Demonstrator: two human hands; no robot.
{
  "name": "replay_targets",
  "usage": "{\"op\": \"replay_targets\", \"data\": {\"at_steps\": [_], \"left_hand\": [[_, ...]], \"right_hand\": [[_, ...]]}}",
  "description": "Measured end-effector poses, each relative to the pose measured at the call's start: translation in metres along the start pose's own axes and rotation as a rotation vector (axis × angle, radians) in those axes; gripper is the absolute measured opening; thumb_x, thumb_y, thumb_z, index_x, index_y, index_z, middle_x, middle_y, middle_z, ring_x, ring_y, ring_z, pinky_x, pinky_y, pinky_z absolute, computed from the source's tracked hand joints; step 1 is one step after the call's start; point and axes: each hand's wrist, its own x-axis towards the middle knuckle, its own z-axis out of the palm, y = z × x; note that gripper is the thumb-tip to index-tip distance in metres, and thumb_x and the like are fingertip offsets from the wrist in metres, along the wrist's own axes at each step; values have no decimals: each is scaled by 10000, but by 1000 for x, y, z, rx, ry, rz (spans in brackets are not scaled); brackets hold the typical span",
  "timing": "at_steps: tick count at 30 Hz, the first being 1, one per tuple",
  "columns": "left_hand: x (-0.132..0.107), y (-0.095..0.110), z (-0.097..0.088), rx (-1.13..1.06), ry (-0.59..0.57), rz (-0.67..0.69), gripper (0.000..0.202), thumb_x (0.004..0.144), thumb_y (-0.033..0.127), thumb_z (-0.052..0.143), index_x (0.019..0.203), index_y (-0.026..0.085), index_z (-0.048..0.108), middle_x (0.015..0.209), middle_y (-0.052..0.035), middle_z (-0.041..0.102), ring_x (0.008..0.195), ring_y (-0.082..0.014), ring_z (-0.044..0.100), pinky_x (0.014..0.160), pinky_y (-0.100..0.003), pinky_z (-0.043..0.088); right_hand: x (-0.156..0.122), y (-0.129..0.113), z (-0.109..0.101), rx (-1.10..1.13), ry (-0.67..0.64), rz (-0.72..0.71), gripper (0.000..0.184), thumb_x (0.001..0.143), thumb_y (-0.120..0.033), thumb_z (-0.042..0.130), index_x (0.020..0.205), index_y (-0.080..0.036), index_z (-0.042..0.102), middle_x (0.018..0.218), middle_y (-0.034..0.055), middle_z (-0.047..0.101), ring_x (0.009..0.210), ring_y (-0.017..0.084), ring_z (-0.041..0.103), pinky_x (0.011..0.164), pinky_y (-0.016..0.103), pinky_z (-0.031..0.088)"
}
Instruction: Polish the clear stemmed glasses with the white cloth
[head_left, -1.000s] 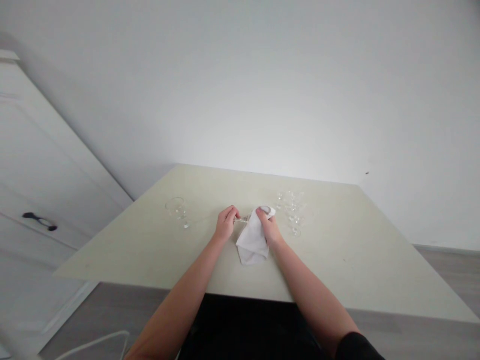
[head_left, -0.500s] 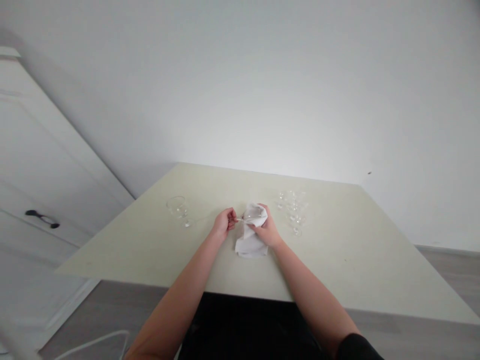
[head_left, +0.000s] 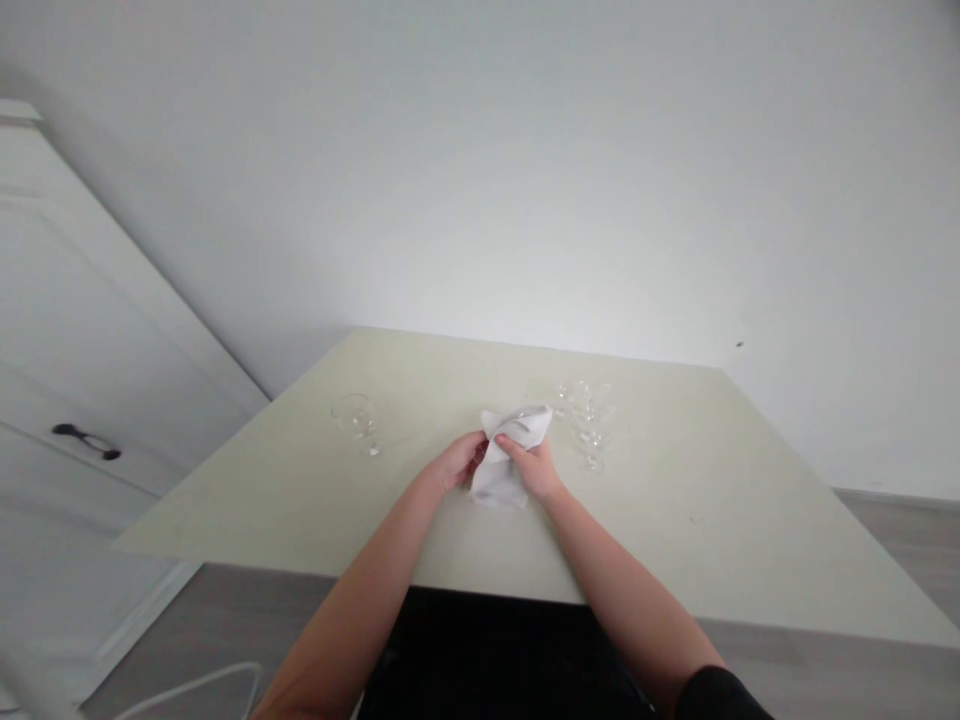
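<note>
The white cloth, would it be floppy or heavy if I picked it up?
Probably floppy: the cloth bends into creases under the thumb of the right hand. Likely light too, since it looks thin.

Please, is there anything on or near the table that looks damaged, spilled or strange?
A small dark mark on the wall, near the far right corner of the table, looks odd because the wall around it is plain; whether stain or hole, I cannot tell. No spill shows.
</note>
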Motion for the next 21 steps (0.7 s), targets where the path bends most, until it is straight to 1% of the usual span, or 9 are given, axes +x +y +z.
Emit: {"op": "replay_targets", "data": {"at_steps": [2,5,7,9,12,14,16,18,21], "left_hand": [[-1,2,-1,113,11,86,236,726,370,712,641,179,602,570,-16,591,549,-173,578,492,-263,411],[-1,8,-4,160,105,314,272,770,423,686,680,175,620,656,-12,609,630,-152,579,527,-236,402],[-3,12,-5,99,119,442,320,775,489,707,769,176,642,750,-21,644,707,-150,595,593,-231,432],[-6,15,-5,62,110,515,414,697,526,805,857,177,651,809,-24,663,746,-150,601,653,-236,454],[-14,17,-5,29,26,452,578,557,574,908,891,165,671,812,-30,672,731,-153,601,664,-246,457],[-20,18,-5,-35,-128,357,680,531,662,892,937,147,713,850,-64,695,752,-181,629,678,-273,480],[-22,18,-5,-101,-253,291,753,542,701,872,1023,136,744,921,-99,724,805,-214,660,723,-303,507],[-19,17,-5,-143,-244,295,727,588,659,877,1085,143,755,984,-107,745,850,-221,677,770,-310,516],[-9,14,-6,-127,-94,371,632,573,490,951,1076,153,767,978,-71,762,850,-186,677,782,-272,498]], "right_hand": [[0,-1,0,-50,17,-29,309,741,-465,776,815,-189,660,784,35,691,730,185,611,703,317,527],[1,0,-1,-155,-11,-41,277,788,-465,727,813,-191,690,782,34,699,748,194,617,734,328,522],[1,2,-1,-240,-78,-42,248,776,-432,748,874,-206,717,824,31,717,789,206,629,778,342,517],[-2,3,-1,-290,-178,-24,251,745,-404,789,901,-217,728,831,20,718,801,204,627,787,333,504],[-9,1,-2,-174,-387,152,333,695,-455,838,857,-195,706,741,-1,670,702,161,577,689,288,476],[-13,-1,-4,-22,-500,328,440,655,-537,855,845,-180,682,698,-14,630,634,134,531,617,265,444],[-15,-1,-5,66,-529,415,514,626,-596,857,853,-177,664,693,-21,611,614,124,510,594,258,427],[-12,0,-4,38,-474,361,517,628,-605,854,852,-185,652,711,-21,612,640,129,517,618,263,435],[-6,2,0,-126,-329,149,438,664,-547,849,852,-197,666,813,0,660,780,158,561,732,281,467]]}}
